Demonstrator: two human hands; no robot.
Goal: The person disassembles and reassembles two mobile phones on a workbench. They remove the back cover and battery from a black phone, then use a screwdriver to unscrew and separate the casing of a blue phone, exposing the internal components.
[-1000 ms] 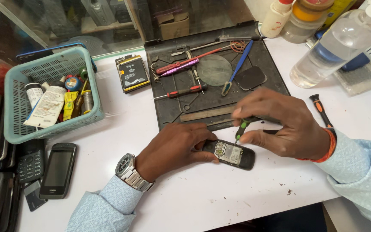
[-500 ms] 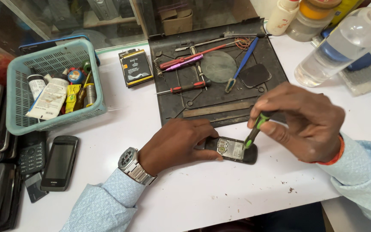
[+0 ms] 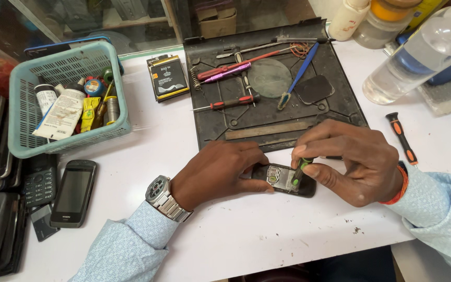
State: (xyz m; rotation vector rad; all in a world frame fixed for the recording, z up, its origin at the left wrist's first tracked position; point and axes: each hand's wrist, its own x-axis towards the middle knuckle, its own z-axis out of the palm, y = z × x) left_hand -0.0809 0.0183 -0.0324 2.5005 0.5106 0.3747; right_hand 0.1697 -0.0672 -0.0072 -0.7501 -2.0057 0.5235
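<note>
Opened phone (image 3: 284, 180) lies on the white table (image 3: 246, 235), just below the black work mat (image 3: 272, 83). Left hand (image 3: 217, 172) grips its left end, pinning it down. Right hand (image 3: 351, 159) pinches a green-handled screwdriver (image 3: 297, 172), tip down on the phone's exposed inside.

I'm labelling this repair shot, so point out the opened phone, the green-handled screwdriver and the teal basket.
opened phone (image 3: 280, 178), head view, exposed inner board.
green-handled screwdriver (image 3: 297, 172), head view, green grip.
teal basket (image 3: 122, 107), head view, right wall.
</note>
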